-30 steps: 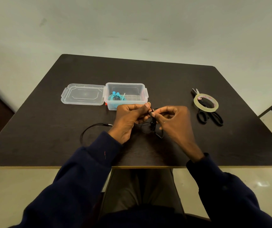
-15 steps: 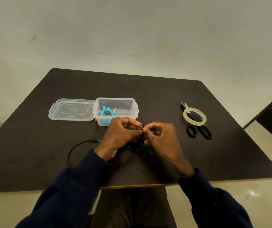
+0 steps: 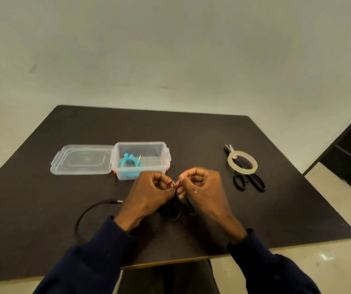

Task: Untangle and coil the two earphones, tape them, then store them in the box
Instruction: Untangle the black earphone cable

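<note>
Both my hands meet over the table's near middle. My left hand [image 3: 149, 192] and my right hand [image 3: 204, 189] each pinch loops of the black earphone [image 3: 171, 205] cable between them. The bundle hangs below my fingers, and its free end with the plug curves away to the left across the table. A coiled blue earphone [image 3: 129, 163] lies inside the clear plastic box [image 3: 161, 150], just beyond my left hand. The box's lid [image 3: 81, 159] lies open flat to its left.
A roll of clear tape [image 3: 242, 162] rests on black scissors [image 3: 247, 179] at the right of the dark table [image 3: 191, 132]. The table's front edge runs close under my forearms. A dark doorway or cabinet stands at the far right.
The camera tilted up, so the table sits lower in view. My hands stayed together on the black cable, with small finger shifts around the loops.
</note>
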